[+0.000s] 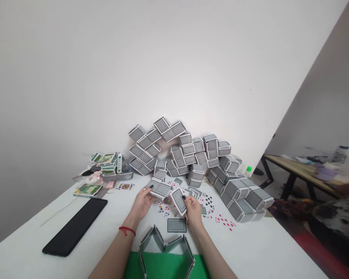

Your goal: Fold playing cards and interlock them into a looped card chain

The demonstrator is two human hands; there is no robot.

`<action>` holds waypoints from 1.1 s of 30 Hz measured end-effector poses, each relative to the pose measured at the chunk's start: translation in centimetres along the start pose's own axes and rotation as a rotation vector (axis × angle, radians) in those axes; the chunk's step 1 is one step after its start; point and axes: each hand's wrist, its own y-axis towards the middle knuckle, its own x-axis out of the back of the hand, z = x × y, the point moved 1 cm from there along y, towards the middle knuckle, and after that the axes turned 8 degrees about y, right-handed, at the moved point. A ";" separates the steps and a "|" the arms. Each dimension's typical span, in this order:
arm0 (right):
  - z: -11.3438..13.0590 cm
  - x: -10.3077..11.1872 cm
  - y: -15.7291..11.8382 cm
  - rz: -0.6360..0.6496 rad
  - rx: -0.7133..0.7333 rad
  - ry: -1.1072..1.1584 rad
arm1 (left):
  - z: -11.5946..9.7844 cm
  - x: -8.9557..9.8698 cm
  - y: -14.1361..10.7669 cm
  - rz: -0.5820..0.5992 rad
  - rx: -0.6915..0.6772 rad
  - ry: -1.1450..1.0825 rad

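My left hand (143,204), with a red cord at the wrist, grips a folded playing-card block (161,189) by its left side. In my right hand (193,209) a single playing card (178,201) is pinched at its right edge, patterned grey back towards me. The card lies close to the block's lower right; whether they touch I cannot tell. Below the hands, loose playing cards (221,221) are spread over the white table, some face up. One card (177,225) rests face down nearer to me. A zigzag ring of joined cards (189,254) stands at the front.
Stacked card blocks (178,155) rise along the wall, with more card blocks (241,197) at the right. Green card boxes (107,159) and plastic bags sit back left. A long black pad (75,226) lies at left. The ring stands partly on a green sheet (159,265).
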 end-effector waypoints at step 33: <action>0.4 0.8 -0.5 -0.172 0.274 -0.208 | 0.1 -0.4 -0.3 -0.009 -0.052 0.146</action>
